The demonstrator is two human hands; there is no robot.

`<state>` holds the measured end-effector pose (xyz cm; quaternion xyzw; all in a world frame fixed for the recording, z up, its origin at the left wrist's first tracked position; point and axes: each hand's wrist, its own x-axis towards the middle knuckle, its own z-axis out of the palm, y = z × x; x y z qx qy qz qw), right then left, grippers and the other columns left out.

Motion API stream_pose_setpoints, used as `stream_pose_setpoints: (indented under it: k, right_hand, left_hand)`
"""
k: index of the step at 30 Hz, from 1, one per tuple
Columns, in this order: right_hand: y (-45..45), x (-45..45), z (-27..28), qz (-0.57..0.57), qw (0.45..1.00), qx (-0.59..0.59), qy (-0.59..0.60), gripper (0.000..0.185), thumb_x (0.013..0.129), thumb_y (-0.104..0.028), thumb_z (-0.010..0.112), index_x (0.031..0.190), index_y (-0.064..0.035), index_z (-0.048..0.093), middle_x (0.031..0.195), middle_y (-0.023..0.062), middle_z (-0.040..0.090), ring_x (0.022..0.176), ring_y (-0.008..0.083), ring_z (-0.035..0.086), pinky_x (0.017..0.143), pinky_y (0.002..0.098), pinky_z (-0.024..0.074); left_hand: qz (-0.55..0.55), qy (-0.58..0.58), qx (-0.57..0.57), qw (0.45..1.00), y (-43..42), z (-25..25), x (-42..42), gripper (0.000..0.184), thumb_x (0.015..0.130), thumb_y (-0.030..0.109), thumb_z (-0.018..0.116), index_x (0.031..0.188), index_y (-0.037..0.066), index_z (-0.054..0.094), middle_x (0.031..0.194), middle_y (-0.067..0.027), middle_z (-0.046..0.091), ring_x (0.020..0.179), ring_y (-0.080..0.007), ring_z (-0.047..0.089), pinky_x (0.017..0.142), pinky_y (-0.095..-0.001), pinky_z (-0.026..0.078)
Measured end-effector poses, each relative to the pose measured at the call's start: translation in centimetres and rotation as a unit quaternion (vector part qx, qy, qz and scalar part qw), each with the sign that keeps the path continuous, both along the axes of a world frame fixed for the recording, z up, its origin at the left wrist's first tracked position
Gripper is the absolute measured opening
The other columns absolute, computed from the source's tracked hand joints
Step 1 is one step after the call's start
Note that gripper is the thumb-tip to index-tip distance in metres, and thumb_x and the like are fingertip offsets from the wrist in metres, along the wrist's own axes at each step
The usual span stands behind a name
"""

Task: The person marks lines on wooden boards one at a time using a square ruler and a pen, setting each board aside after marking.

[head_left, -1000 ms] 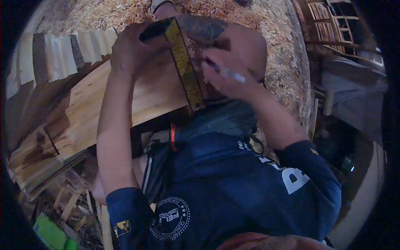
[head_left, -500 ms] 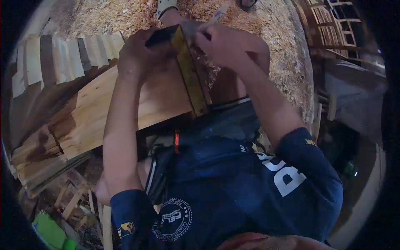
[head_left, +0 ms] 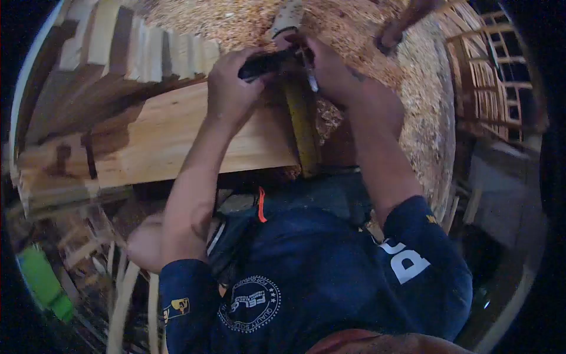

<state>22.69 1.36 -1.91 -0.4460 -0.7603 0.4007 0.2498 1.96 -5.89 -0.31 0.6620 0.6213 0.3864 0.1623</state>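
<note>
My left hand (head_left: 230,85) is closed round a black, oblong object (head_left: 263,65), whose exact kind I cannot make out. At its far end is my right hand (head_left: 330,68), fingers bent. From those fingers a thin, pale-tipped stick-like thing (head_left: 313,81) points down towards me; blur hides its kind. Below both hands lies a smooth light wooden board (head_left: 177,127). A narrow yellowish bar (head_left: 302,130) stands at the board's right end, under the hands.
Several wooden pieces (head_left: 150,53) stand in a row at the upper left. Wood shavings (head_left: 348,23) cover the floor. Another person's foot (head_left: 389,38) shows at the top right. Slatted wooden frames (head_left: 492,65) stand at the right; scrap sticks and a green object (head_left: 44,280) are at lower left.
Both hands have come closer together over the bar's far end. The pale-tipped thing has turned from pointing away to pointing towards me. The whole view has shifted.
</note>
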Motion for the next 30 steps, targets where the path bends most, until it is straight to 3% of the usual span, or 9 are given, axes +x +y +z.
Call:
stream_pose_setpoints:
  k: [3, 7, 10, 12, 14, 16, 19, 27, 30]
  right_hand:
    - [1.1, -0.8, -2.6, 0.06, 0.991, -0.107, 0.062, 0.039, 0.091, -0.014, 0.068, 0.129, -0.0096, 0.059, 0.116, 0.0126, 0.066, 0.107, 0.0241, 0.063, 0.093, 0.038, 0.0516]
    - [-1.0, -3.7, 2.2, 0.191, 0.977, 0.08, -0.053, 0.045, 0.088, -0.005, 0.073, 0.131, -0.0051, 0.058, 0.113, 0.0086, 0.064, 0.105, 0.0187, 0.059, 0.093, 0.0343, 0.0496]
    - [2.0, -5.6, -1.5, 0.135, 0.953, -0.26, 0.07, 0.044, 0.087, -0.01, 0.076, 0.127, -0.0034, 0.059, 0.11, 0.0094, 0.063, 0.101, 0.0198, 0.059, 0.091, 0.0346, 0.0491]
    - [2.5, -6.8, -1.9, 0.09, 0.942, -0.31, 0.09, 0.043, 0.087, -0.011, 0.077, 0.125, -0.0031, 0.059, 0.108, 0.0099, 0.063, 0.1, 0.0201, 0.059, 0.091, 0.035, 0.049]
    - [0.9, -6.6, -0.1, 0.234, 0.968, 0.091, 0.025, 0.041, 0.088, -0.013, 0.076, 0.123, -0.0033, 0.059, 0.107, 0.0093, 0.063, 0.1, 0.0185, 0.059, 0.091, 0.0348, 0.0487]
    - [-0.9, -7.3, 2.6, 0.266, 0.961, 0.016, 0.081, 0.041, 0.088, -0.014, 0.076, 0.124, -0.0033, 0.059, 0.108, 0.0082, 0.063, 0.101, 0.0172, 0.058, 0.092, 0.0336, 0.0479]
    - [-4.3, -8.3, 0.9, 0.303, 0.948, -0.079, 0.062, 0.032, 0.09, -0.008, 0.067, 0.121, -0.0051, 0.06, 0.104, 0.0091, 0.064, 0.097, 0.019, 0.059, 0.089, 0.0334, 0.0495]
    - [0.3, -7.5, -0.6, 0.243, 0.966, 0.082, 0.013, 0.028, 0.095, -0.012, 0.063, 0.122, -0.0063, 0.061, 0.099, 0.0079, 0.067, 0.094, 0.0179, 0.061, 0.084, 0.0326, 0.0502]
    - [0.0, -7.6, -0.4, 0.197, 0.979, -0.033, 0.031, 0.026, 0.098, -0.014, 0.061, 0.121, -0.0023, 0.062, 0.103, 0.0077, 0.066, 0.096, 0.0174, 0.062, 0.087, 0.032, 0.0497]
  left_hand:
    - [0.053, -0.047, -0.012, 0.997, -4.4, 1.6, -0.5, 0.053, 0.075, 0.02, 0.083, 0.123, 0.009, 0.065, 0.113, -0.0142, 0.067, 0.105, -0.0345, 0.065, 0.091, -0.041, 0.053]
    - [0.241, 0.034, 0.001, 0.97, -11.1, 0.8, -2.3, 0.057, 0.075, 0.013, 0.085, 0.126, 0.008, 0.062, 0.127, -0.0135, 0.058, 0.116, -0.0289, 0.058, 0.095, -0.0379, 0.053]
    - [0.447, -0.052, 0.043, 0.892, -18.0, -1.9, -4.8, 0.055, 0.08, 0.022, 0.081, 0.128, 0.008, 0.059, 0.125, -0.0085, 0.06, 0.121, -0.0282, 0.054, 0.102, -0.0427, 0.045]
    - [0.554, -0.238, 0.019, 0.798, -21.5, -4.1, -5.6, 0.055, 0.083, 0.027, 0.081, 0.129, 0.009, 0.057, 0.123, -0.0076, 0.057, 0.117, -0.0244, 0.053, 0.1, -0.0417, 0.045]
    - [0.563, -0.443, -0.044, 0.696, -23.5, -4.2, -6.1, 0.055, 0.085, 0.032, 0.081, 0.129, 0.01, 0.056, 0.121, -0.0068, 0.056, 0.114, -0.0215, 0.053, 0.097, -0.0406, 0.045]
    - [0.467, -0.646, -0.149, 0.585, -24.4, -3.7, -6.3, 0.055, 0.086, 0.037, 0.08, 0.127, 0.011, 0.055, 0.117, -0.0063, 0.054, 0.11, -0.0194, 0.052, 0.094, -0.0395, 0.045]
    - [0.409, -0.706, -0.122, 0.565, -22.4, -4.4, -4.9, 0.059, 0.088, 0.053, 0.073, 0.124, 0.01, 0.056, 0.111, -0.0051, 0.055, 0.105, -0.0186, 0.051, 0.094, -0.0366, 0.042]
    - [0.442, -0.647, -0.134, 0.606, -21.1, -3.6, -5.0, 0.077, 0.086, 0.039, 0.081, 0.141, 0.005, 0.039, 0.125, -0.0067, 0.055, 0.109, -0.022, 0.053, 0.094, -0.0393, 0.046]
    - [0.415, -0.664, -0.125, 0.61, -21.2, -3.9, -4.8, 0.084, 0.088, 0.038, 0.079, 0.147, 0.001, 0.033, 0.131, -0.01, 0.056, 0.119, -0.0249, 0.055, 0.101, -0.0423, 0.045]
